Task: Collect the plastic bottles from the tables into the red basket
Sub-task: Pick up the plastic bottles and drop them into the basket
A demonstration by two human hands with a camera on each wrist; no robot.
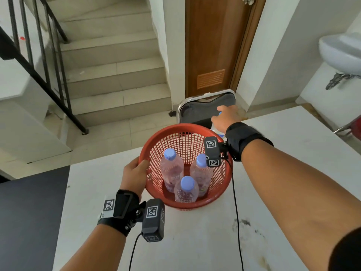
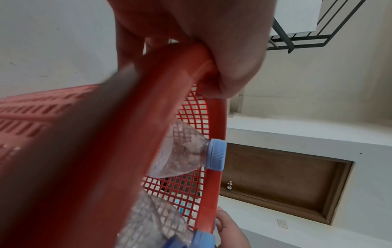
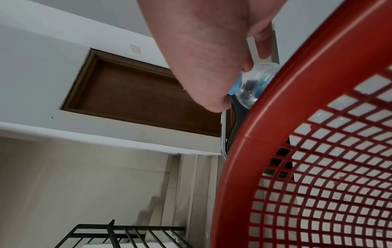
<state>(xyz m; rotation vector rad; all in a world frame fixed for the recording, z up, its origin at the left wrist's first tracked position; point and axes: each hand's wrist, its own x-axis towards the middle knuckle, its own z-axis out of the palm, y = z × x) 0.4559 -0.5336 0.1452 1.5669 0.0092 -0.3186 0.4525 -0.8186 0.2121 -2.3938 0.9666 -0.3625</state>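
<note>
A red mesh basket stands on the white table with three clear bottles upright inside, each with a blue cap: one at the left, one at the right, one in front. My left hand grips the basket's left rim, thumb inside. My right hand is just beyond the basket's far right rim, curled round the top of a fourth clear bottle with a blue label. Most of that bottle is hidden behind my hand and wrist strap.
A dark chair stands just past the table's far edge, in front of a brown door. Stairs with a black railing rise at the left. A wash basin hangs at the right. A dark table adjoins on the left.
</note>
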